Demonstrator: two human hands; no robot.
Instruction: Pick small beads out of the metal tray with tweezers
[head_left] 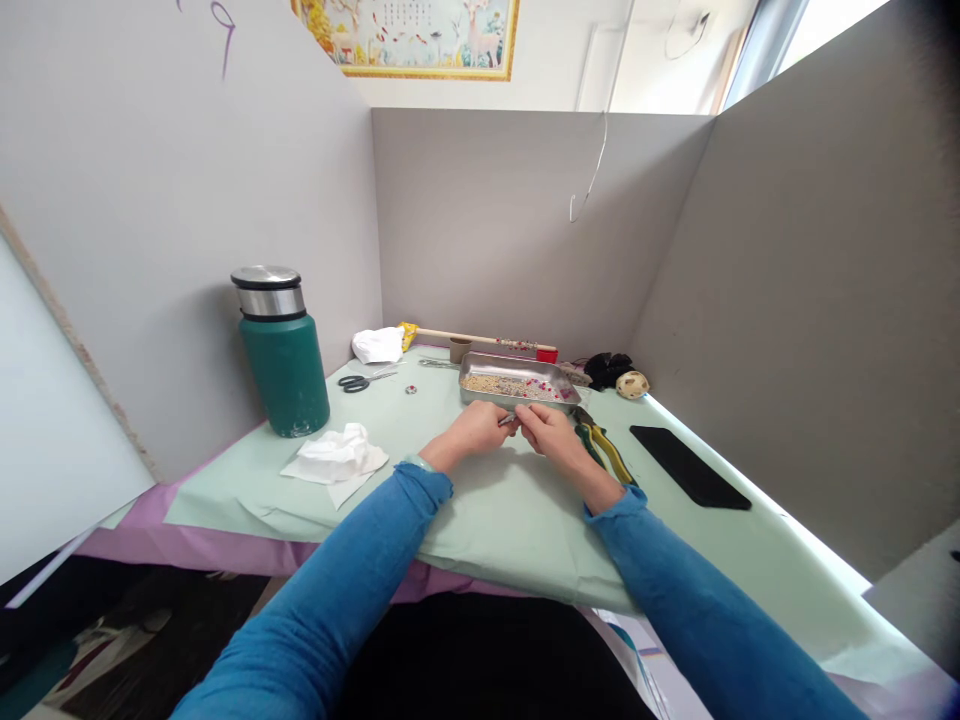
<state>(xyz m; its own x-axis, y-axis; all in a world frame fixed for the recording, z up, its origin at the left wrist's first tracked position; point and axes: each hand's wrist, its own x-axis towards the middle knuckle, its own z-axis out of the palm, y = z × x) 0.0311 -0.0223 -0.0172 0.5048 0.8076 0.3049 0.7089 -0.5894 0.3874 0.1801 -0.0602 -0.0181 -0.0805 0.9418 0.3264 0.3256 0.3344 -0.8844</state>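
Observation:
My left hand (pixel 478 428) and my right hand (pixel 549 434) meet just in front of a metal tray (pixel 517 403). Both have their fingers pinched together. Between the fingertips a small silvery thing (pixel 508 418) shows, too small and covered to name. The tray holds tan beads (pixel 487 384) on its left side and red and pink beads (pixel 544 390) on its right. Beside my right hand lie pliers (pixel 613 455) with yellow and green handles.
A green thermos bottle (pixel 285 370) stands at left, with a crumpled tissue (pixel 341 456) before it. Scissors (pixel 358 382) lie behind. A dark phone-like slab (pixel 690 466) rests at right, near a cream ball (pixel 632 385). A wooden stick (pixel 472 337) lies behind the tray. Grey partitions (pixel 510 230) enclose the table.

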